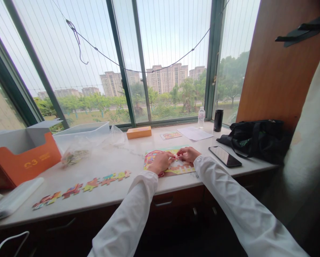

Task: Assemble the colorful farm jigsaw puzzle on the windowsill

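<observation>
A colourful jigsaw puzzle (181,169) lies partly assembled on the pale countertop in front of me. Over its left half rests my left hand (162,162), fingers bent and closed at the tips. My right hand (188,154) reaches in from the other side, its thumb and fingers pinched. Both sets of fingertips meet at a small puzzle piece (176,159), mostly covered by them. To the left, several loose puzzle pieces (91,184) lie in a slanting row along the counter.
At the left stand an orange box (26,160), a white bin (82,132) and a clear plastic bag (76,155). Behind the puzzle are a small orange box (138,132), a picture card (171,135) and paper (196,134). A phone (225,156), black bag (256,139), bottle (201,117) and black tumbler (218,120) occupy the right.
</observation>
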`<state>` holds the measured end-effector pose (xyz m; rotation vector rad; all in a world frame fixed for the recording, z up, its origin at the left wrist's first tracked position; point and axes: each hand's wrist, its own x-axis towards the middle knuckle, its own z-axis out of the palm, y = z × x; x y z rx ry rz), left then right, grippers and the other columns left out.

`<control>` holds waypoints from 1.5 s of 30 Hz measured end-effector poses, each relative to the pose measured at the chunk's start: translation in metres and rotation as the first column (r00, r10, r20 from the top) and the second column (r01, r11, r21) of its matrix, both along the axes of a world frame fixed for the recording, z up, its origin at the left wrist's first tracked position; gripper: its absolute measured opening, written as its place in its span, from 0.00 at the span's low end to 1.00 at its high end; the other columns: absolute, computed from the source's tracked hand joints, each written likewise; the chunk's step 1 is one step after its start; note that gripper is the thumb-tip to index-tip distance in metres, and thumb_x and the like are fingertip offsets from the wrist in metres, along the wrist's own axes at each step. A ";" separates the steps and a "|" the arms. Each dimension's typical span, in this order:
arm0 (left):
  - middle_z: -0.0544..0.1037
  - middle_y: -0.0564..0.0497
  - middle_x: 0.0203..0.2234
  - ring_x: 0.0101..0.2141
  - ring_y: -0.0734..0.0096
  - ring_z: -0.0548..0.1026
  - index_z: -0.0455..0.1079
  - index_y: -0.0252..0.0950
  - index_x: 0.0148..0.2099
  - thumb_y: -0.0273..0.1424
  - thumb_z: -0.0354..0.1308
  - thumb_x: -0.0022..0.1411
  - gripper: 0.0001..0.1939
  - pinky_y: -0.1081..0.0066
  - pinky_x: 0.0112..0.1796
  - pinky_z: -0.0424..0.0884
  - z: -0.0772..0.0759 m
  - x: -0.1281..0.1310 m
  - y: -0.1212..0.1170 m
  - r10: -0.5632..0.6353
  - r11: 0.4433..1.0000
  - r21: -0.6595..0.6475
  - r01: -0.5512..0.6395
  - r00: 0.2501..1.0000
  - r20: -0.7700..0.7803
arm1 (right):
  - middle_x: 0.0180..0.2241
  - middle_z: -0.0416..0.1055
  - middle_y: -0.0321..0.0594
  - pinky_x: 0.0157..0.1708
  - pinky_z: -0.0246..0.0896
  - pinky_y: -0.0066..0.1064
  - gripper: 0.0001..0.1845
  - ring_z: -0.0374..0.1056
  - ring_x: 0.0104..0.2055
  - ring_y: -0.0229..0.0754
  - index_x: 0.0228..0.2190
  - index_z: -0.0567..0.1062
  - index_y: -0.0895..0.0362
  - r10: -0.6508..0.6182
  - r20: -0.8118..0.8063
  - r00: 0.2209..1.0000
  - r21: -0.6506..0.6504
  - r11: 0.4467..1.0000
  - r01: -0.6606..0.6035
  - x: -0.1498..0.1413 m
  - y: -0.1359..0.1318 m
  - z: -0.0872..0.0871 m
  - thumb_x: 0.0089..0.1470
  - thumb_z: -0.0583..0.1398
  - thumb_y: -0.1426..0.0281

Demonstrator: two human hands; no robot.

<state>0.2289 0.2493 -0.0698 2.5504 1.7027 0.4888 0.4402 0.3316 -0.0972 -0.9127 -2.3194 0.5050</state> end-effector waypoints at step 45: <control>0.78 0.47 0.50 0.49 0.59 0.73 0.70 0.41 0.60 0.30 0.46 0.71 0.20 0.62 0.47 0.73 0.012 -0.197 -0.200 0.687 0.626 0.270 -0.731 0.681 0.253 | 0.37 0.78 0.36 0.46 0.60 0.38 0.10 0.72 0.39 0.42 0.40 0.77 0.51 0.165 -0.052 0.985 0.214 0.965 -0.151 -0.166 -0.129 0.013 0.54 0.61 0.72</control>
